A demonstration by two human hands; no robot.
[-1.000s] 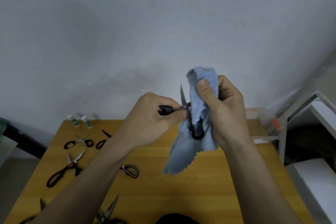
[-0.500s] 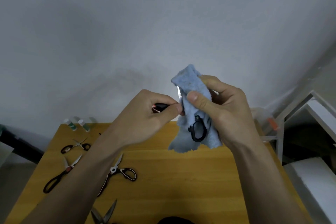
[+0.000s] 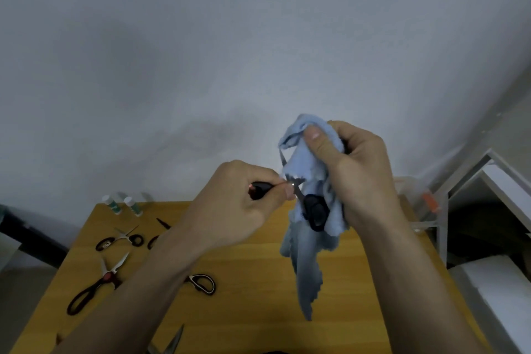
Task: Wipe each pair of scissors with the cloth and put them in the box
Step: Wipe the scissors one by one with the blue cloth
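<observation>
— Slid up the blade since a second ago: right hand (image 3: 356, 169) now higher, cloth (image 3: 309, 181) bunched at the tip end, tail hanging lower toward 6 o'clock.

— And the left hand (image 3: 244, 210)?

— Hardly shifted. Fingers (image 3: 288, 191) curled, pinching one black handle of the scissors (image 3: 314, 210). Other handle loop dangling in front of the cloth, just below the pivot.

— Right fingers?

— Clenched round the cloth, thumb pressed on top, blade wrapped inside. Only a sliver of steel showing at the cloth's 9 o'clock edge.

— Long axis?

— Near upright, tipped slightly: tip toward 12, loop toward 5. Scissors spread open, so the held handle sticks out toward 9.

— Where's the box (image 3: 413, 204) from there?

— At 3 o'clock, beyond the right wrist, at the far right corner of the bench (image 3: 258, 282). Clear-walled, mostly hidden by the forearm.

— So which hand for the drop?

— Probably the left, since already holding the handle, though would have to cross past the right arm. Right hand nearer, but busy with the cloth.

— Still more to do?

— Plenty: several scissors lying on the bench around 8 o'clock, apparently unwiped.
</observation>
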